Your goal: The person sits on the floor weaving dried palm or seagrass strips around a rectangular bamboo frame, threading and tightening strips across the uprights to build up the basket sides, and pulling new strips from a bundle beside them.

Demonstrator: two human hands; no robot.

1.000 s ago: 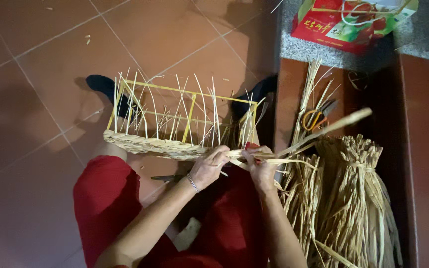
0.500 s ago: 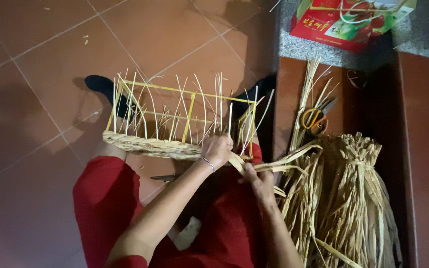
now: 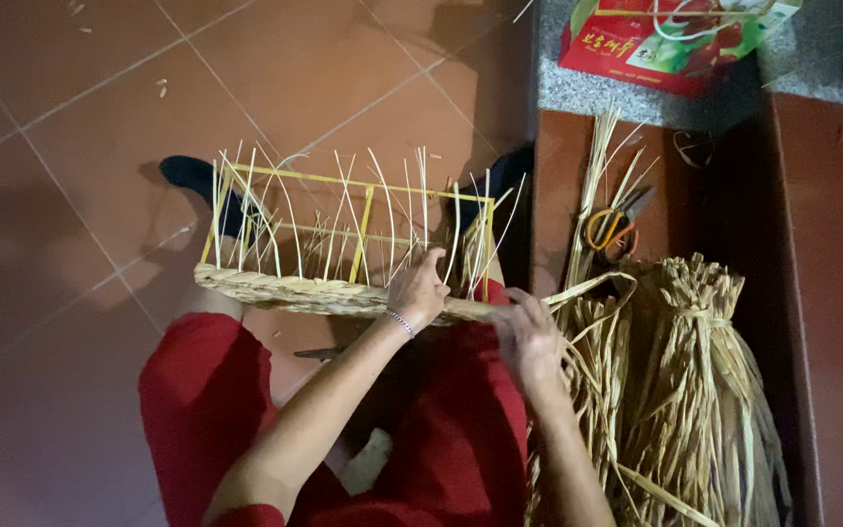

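A yellow wire frame (image 3: 363,210) with thin upright straw stakes rests on my lap, a braided straw band (image 3: 285,291) woven along its near edge. My left hand (image 3: 420,289) presses on the braid near its right end, a thin bracelet on the wrist. My right hand (image 3: 531,337) is lower and to the right, gripping a flat straw strand (image 3: 592,286) that loops toward the bundles.
Tied bundles of dried straw (image 3: 695,390) stand at the right. Orange-handled scissors (image 3: 612,226) lie on a brown ledge beside loose straw. A red and green box (image 3: 670,34) sits on a speckled stone surface. The floor (image 3: 80,127) is terracotta tile. I wear red trousers (image 3: 197,390).
My right hand has dropped down and right from the braid, pulling the strand into a loop. My left hand has stayed on the braid's right end.
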